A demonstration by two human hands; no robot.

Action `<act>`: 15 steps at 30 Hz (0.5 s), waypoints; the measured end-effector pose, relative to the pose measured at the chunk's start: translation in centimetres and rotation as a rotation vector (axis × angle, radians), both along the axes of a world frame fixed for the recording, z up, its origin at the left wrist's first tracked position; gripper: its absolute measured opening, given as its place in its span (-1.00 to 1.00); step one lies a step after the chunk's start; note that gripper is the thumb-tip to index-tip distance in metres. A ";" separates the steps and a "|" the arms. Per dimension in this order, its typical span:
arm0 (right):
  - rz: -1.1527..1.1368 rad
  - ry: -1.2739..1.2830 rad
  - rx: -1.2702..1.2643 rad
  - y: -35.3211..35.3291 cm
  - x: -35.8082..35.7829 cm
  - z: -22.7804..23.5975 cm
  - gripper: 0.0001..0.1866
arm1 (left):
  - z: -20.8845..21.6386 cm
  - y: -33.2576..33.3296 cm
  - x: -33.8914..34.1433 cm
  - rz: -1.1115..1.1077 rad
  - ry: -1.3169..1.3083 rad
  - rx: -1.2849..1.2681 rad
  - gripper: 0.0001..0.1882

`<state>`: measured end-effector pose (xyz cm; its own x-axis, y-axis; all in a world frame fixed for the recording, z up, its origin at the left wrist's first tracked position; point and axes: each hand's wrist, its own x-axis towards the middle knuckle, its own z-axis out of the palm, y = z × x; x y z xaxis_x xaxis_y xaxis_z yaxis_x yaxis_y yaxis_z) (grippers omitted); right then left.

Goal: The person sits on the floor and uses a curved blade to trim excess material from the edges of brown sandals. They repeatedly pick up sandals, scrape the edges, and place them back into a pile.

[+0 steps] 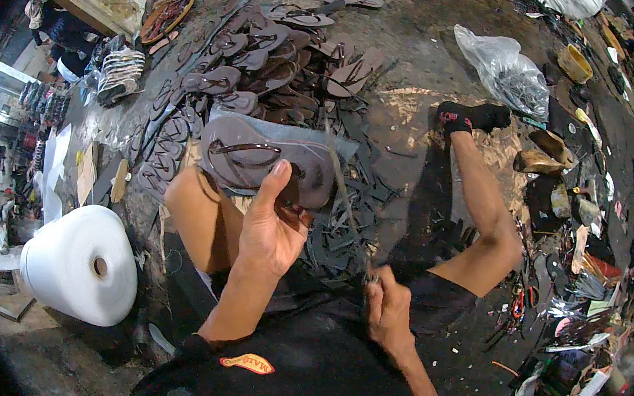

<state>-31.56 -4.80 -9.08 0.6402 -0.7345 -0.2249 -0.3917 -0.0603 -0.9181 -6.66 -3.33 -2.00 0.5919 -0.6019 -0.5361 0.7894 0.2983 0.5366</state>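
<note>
My left hand holds up a brown-grey flip-flop with a dark glossy strap, the thumb lying across its footbed. Lower and to the right, my right hand is closed around a small, thin object whose tip looks metallic; most of it is hidden by the fingers. A narrow strip hangs beside the flip-flop's right end and runs down toward that hand. Dark offcuts lie on the floor between my legs.
A heap of similar flip-flops spreads beyond my hands. At left stands a large white roll. A clear plastic bag lies at the far right. Wooden blocks, scissors and assorted scraps line the right side.
</note>
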 end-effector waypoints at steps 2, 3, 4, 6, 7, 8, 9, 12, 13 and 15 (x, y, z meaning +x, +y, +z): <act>0.017 -0.010 -0.040 1.8 -0.9 -0.1 -0.74 | 0.4 0.1 -0.1 -0.002 -0.020 -0.086 -0.71; 0.003 -0.066 -0.082 2.2 -0.9 -0.4 -0.75 | 0.4 0.1 -0.2 0.011 -0.023 -0.081 -0.72; 0.029 -0.015 -0.062 2.5 -1.1 -0.5 -0.75 | 0.3 0.3 -0.2 0.003 -0.037 -0.113 -0.72; 0.034 -0.105 -0.116 1.9 -0.6 -0.8 -0.75 | 0.1 0.9 -0.1 -0.006 -0.048 -0.080 -0.68; 0.008 -0.042 -0.180 1.1 0.1 -1.2 -0.72 | -0.1 1.3 -0.2 -0.048 -0.090 -0.152 -0.66; -0.044 -0.036 -0.278 0.2 0.7 -1.3 -0.62 | -0.4 1.8 -0.1 -0.035 -0.056 -0.082 -0.66; -0.036 -0.037 -0.334 -1.1 1.1 -1.4 -0.59 | -0.6 2.4 -0.1 -0.047 -0.056 -0.082 -0.66; 0.047 0.000 -0.407 -3.7 1.8 -0.5 -0.53 | -1.2 4.1 0.0 -0.073 -0.075 -0.155 -0.63; 0.075 0.008 -0.446 -4.2 1.9 0.0 -0.52 | -1.4 4.5 0.1 -0.079 -0.071 -0.176 -0.62; 0.151 0.116 -0.365 -4.9 2.0 1.2 -0.53 | -1.7 5.1 -0.1 -0.076 -0.064 -0.171 -0.60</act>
<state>-29.60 -9.74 -7.87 0.7326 -0.6793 -0.0437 -0.4533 -0.4390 -0.7757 -6.73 1.79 -3.70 0.5708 -0.7255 -0.3845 0.7789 0.3301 0.5333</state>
